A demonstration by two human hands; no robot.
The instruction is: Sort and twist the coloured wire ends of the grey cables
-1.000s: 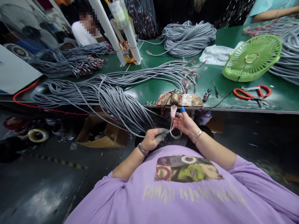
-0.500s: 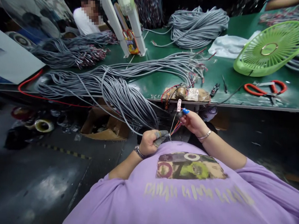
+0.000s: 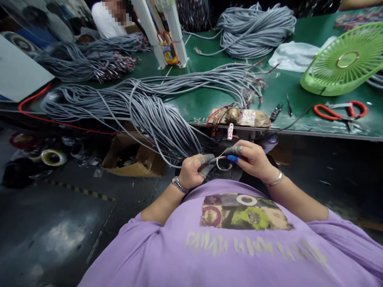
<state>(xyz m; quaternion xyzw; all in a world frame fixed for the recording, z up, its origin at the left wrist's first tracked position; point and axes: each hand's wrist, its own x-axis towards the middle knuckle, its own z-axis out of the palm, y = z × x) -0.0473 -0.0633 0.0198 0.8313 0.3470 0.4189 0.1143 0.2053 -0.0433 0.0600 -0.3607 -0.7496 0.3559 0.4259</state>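
Note:
My left hand (image 3: 194,170) is closed round the end of a grey cable (image 3: 165,132) just below the table edge, with grey covers on its fingertips. My right hand (image 3: 252,159) sits close beside it, fingers pinched on the thin wires coming out of that cable end; a blue cover shows on one fingertip. A small white connector (image 3: 230,130) hangs just above the hands. The grey cable runs up into a thick bundle that drapes over the edge of the green table (image 3: 205,104).
Several coils of grey cable (image 3: 256,28) lie on the green table. A green fan (image 3: 344,62) and red-handled scissors (image 3: 339,111) are at the right. A taped block with wires (image 3: 238,117) sits at the table edge. A cardboard box (image 3: 131,157) is on the floor. Another person (image 3: 108,19) sits beyond.
My right hand has come down from near the table edge and closed in beside my left hand on the wires. The view has shifted slightly.

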